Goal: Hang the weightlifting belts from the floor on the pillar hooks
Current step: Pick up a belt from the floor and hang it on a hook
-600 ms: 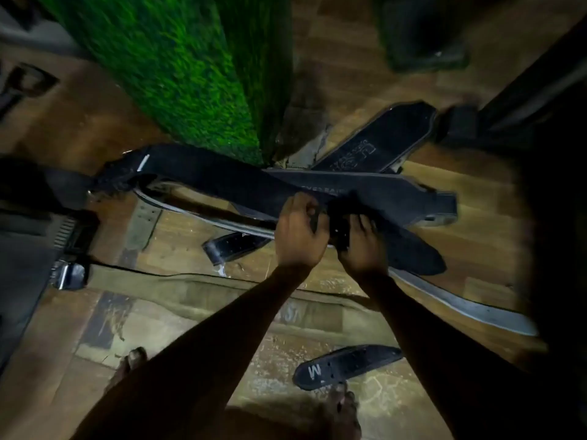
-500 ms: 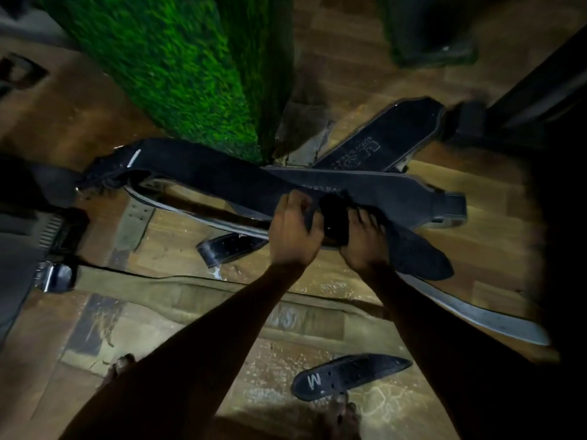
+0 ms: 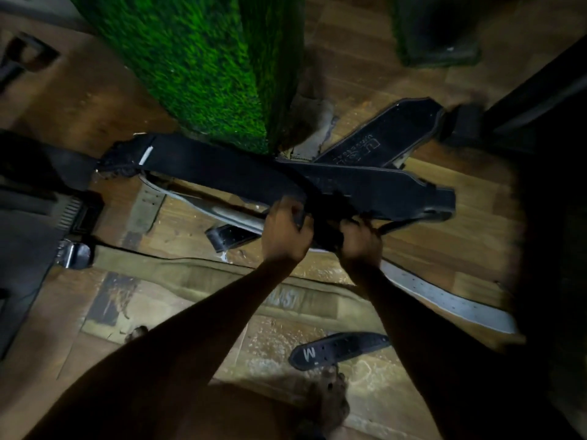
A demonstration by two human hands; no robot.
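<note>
A long black weightlifting belt point(image 3: 222, 171) stretches across the floor in front of the green turf-covered pillar point(image 3: 203, 65). My left hand point(image 3: 286, 231) and my right hand point(image 3: 360, 241) both grip its middle, close together, with the strap bunched between them. A second black belt point(image 3: 384, 138) lies angled behind it near the pillar's base. A grey-white belt point(image 3: 444, 300) runs under the black one toward the right. An olive belt point(image 3: 197, 277) lies flat closer to me. A small black belt end marked M point(image 3: 340, 347) rests near my foot. No hooks are visible.
The floor point(image 3: 444, 249) is worn wooden boards. A dark machine base and metal buckle point(image 3: 74, 254) sit at the left. Dark equipment frames point(image 3: 524, 100) fill the right side. My bare feet point(image 3: 327, 401) stand at the bottom.
The black belt's right end has lifted and folded up under my right hand. Both hands stayed clamped on the belt's middle and shifted slightly upward in view.
</note>
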